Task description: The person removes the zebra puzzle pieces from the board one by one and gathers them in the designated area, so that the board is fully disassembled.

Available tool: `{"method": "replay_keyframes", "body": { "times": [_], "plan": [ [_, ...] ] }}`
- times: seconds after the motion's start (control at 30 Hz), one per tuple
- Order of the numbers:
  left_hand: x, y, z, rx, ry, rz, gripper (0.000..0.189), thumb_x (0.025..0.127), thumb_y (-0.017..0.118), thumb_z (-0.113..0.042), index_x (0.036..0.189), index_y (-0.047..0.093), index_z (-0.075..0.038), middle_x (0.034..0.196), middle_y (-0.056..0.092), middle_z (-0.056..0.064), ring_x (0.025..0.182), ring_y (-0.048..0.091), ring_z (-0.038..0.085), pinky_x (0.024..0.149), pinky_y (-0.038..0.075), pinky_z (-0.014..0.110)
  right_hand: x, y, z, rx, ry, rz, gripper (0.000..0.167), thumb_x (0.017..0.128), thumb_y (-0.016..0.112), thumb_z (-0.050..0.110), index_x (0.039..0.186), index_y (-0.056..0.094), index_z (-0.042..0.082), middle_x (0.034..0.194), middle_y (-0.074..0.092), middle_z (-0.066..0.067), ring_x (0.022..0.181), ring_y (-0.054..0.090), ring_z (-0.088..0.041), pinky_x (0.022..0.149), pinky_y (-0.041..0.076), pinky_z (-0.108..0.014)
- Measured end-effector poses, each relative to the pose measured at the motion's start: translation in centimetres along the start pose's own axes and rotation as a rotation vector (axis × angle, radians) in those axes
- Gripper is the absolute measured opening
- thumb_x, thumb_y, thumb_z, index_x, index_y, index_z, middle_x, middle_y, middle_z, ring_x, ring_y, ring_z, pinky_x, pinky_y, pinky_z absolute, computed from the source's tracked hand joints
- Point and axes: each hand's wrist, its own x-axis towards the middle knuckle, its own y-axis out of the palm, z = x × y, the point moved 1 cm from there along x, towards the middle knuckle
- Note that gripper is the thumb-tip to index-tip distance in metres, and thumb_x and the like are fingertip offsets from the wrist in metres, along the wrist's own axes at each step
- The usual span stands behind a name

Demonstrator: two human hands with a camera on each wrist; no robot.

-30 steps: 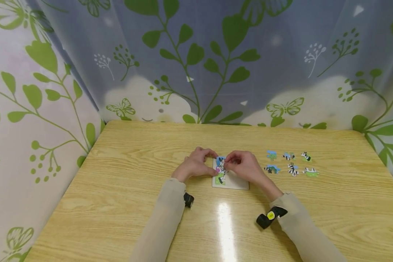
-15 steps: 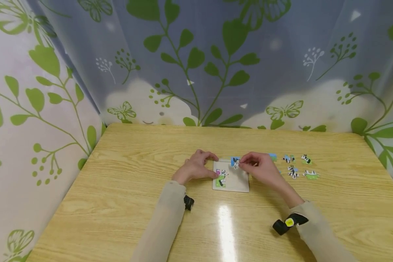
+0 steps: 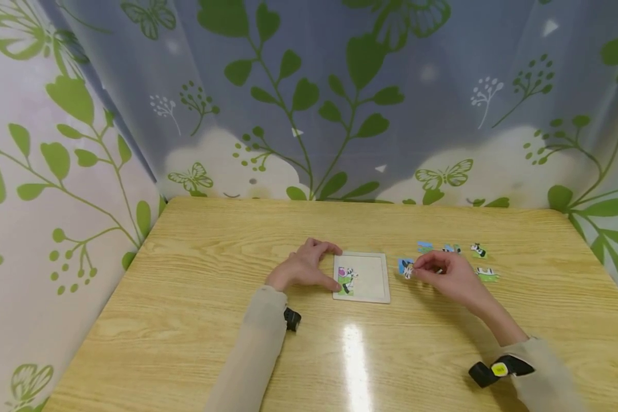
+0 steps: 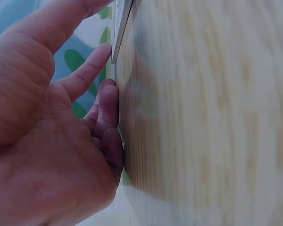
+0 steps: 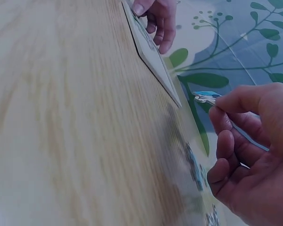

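Observation:
My right hand (image 3: pixel 453 278) pinches a zebra-patterned jigsaw piece (image 3: pixel 405 267) between thumb and forefinger, just right of the puzzle board. In the right wrist view the piece (image 5: pixel 206 98) is raised above the table, its other fingers curled below. The square, pale puzzle board (image 3: pixel 372 277) has a raised rim; one green, pink and white piece (image 3: pixel 346 281) sits in its lower left. My left hand (image 3: pixel 305 266) holds the board by its left side, forefinger at the far corner and thumb near the lower one. The left wrist view shows its fingertips against the board's edge (image 4: pixel 120 33).
Loose jigsaw pieces lie in rows at the right: a blue-green one (image 3: pixel 424 247), a panda-like one (image 3: pixel 478 250) and a green and white one (image 3: pixel 486 274). My right hand hides others. The wooden table (image 3: pixel 211 343) ends at a leaf-patterned curtain (image 3: pixel 314 114).
My right hand has lifted the zebra piece from the board's upper left and carried it rightward, past the board's right rim. My left hand stays at the board's left side.

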Motion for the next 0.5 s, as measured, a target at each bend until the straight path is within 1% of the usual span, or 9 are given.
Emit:
{"method": "replay_keyframes", "body": {
  "times": [0.13,0.23,0.43,0.5],
  "plan": [
    [0.0,0.1,-0.2,0.009,0.002,-0.003,0.072,0.074,0.091,-0.035,0.137,0.057,-0.028,0.139,0.044,0.008,0.120,0.047,0.025,0.110,0.031,0.057,-1.0,-0.8,-0.8,-0.044,0.002,-0.003,0.014,0.097,0.072,0.022,0.103,0.072,0.009,0.092,0.072,-0.010,0.072,0.062,-0.018,0.060,0.049,-0.028],
    [-0.1,0.1,-0.2,0.010,0.002,-0.005,0.072,0.074,0.091,-0.035,0.137,0.057,-0.028,0.139,0.044,0.008,0.119,0.046,0.026,0.111,0.030,0.058,-1.6,-1.4,-1.2,-0.062,0.019,0.003,0.014,0.096,0.072,0.022,0.102,0.072,0.010,0.091,0.071,-0.009,0.072,0.062,-0.016,0.060,0.049,-0.028],
    [-0.1,0.1,-0.3,0.016,-0.004,-0.006,0.073,0.074,0.090,-0.036,0.138,0.056,-0.029,0.136,0.045,0.007,0.118,0.045,0.026,0.109,0.029,0.056,-2.5,-2.4,-1.7,-0.068,0.039,0.037,0.015,0.096,0.072,0.020,0.102,0.072,0.006,0.089,0.071,-0.007,0.069,0.059,-0.012,0.059,0.048,-0.027],
    [-0.1,0.1,-0.3,0.020,-0.004,-0.005,0.073,0.075,0.090,-0.035,0.139,0.055,-0.029,0.138,0.044,0.008,0.120,0.045,0.027,0.110,0.029,0.056,-2.7,-2.5,-1.9,-0.069,0.043,0.048,0.014,0.096,0.071,0.019,0.102,0.071,0.006,0.087,0.070,-0.006,0.067,0.056,-0.009,0.058,0.047,-0.026]
  ]
}}
